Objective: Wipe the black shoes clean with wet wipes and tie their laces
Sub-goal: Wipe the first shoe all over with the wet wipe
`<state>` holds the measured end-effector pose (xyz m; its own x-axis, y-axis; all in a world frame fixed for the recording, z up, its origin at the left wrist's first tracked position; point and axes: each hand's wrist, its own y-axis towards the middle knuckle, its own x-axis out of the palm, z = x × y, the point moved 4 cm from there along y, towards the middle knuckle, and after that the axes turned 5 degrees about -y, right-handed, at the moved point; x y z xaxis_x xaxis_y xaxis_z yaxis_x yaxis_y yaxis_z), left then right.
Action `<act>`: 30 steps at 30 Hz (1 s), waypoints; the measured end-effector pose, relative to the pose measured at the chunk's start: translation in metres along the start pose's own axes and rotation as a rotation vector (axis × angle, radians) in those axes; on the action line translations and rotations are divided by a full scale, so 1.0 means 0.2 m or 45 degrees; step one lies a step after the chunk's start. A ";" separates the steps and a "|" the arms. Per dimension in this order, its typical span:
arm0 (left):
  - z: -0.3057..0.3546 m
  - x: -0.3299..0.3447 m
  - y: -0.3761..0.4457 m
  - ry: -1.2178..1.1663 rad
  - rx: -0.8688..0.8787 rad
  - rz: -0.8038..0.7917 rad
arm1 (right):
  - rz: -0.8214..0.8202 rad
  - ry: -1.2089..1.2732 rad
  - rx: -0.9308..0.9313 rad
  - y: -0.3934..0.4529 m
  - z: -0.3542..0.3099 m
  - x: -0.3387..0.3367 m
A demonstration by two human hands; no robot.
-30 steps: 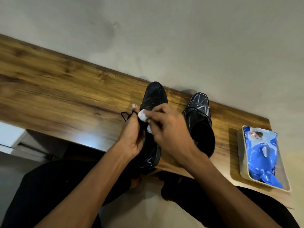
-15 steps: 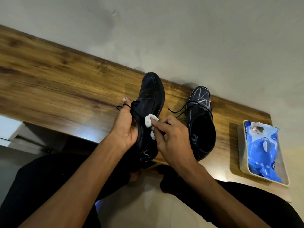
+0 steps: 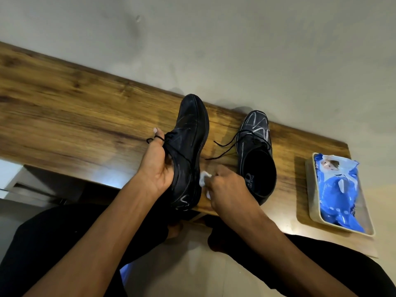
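1. Table [image 3: 64, 116]: bare wood across the whole left part, up to the wall [image 3: 235, 50] behind.
2. Left shoe [image 3: 188, 146]: tilted on its side, gripped by left hand [image 3: 157, 166]; blocks the table centre.
3. Gap between the shoes: partly crossed by loose laces [image 3: 227, 146] of right shoe [image 3: 257, 155]; right hand [image 3: 229, 189] with wipe [image 3: 204, 177] fills its near end.
4. Bare strip between right shoe and tray [image 3: 310, 189].
5. Tray: holds wipes pack [image 3: 334, 189]; occupies the right end.

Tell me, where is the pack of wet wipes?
In the head view, the blue wipes pack lies in a beige tray at the table's right end, beyond the standing shoe.
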<state>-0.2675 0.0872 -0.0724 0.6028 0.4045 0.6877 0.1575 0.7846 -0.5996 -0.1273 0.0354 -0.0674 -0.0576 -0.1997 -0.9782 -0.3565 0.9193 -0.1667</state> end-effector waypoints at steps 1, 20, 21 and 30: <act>0.00 0.00 0.00 0.009 0.008 0.009 | -0.108 -0.037 0.028 -0.01 0.01 -0.02; 0.06 -0.05 0.04 -0.110 0.049 0.046 | 0.638 0.568 -0.171 -0.11 -0.12 -0.03; 0.06 -0.05 0.04 -0.142 0.035 0.025 | 0.653 0.609 -0.153 -0.10 -0.10 -0.03; 0.04 -0.02 0.01 -0.071 0.020 0.057 | 0.770 0.557 -0.116 0.19 -0.07 -0.16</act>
<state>-0.2765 0.0909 -0.0728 0.5641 0.4646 0.6826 0.1188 0.7724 -0.6239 -0.1529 0.0724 -0.0401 -0.6268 0.1973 -0.7538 -0.2195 0.8835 0.4138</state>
